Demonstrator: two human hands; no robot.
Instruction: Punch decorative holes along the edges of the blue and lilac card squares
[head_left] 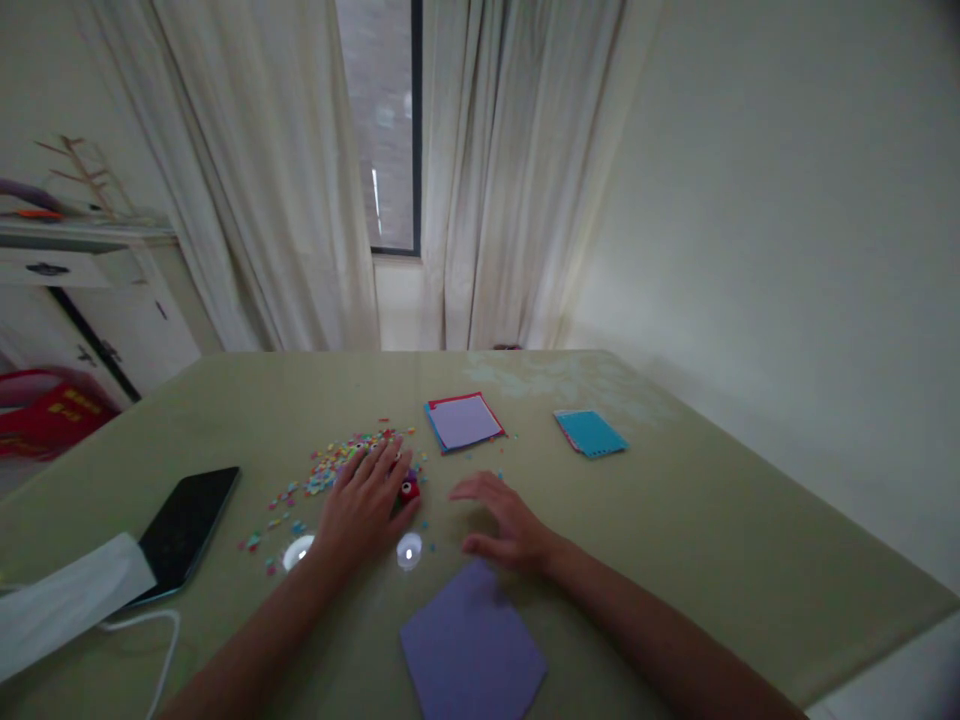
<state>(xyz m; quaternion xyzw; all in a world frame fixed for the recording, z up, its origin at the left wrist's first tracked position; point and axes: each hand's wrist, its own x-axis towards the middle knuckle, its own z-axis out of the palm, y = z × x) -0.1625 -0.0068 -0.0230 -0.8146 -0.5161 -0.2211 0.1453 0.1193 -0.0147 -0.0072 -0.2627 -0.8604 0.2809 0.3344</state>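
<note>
My left hand (366, 505) is laid palm down, fingers stretched out, at the right side of a scatter of small bright paper bits (322, 475). Beneath and beside its fingers sit small coloured objects, among them a red one with a white eye-like spot (409, 489); the hand mostly covers them. To its right, my right hand (508, 525) hovers with thumb and fingers apart and nothing between them. Below that hand, a purple sheet of paper (476, 645) lies close to me, one corner pointing away.
Farther back lie a stack of coloured squares with lilac on top (465, 422) and a blue-topped stack (591, 433). On the left are a black tablet or phone (187, 525), a white strip (75, 603) and a white cord (169, 650). A wall borders the table (690, 540) on the right.
</note>
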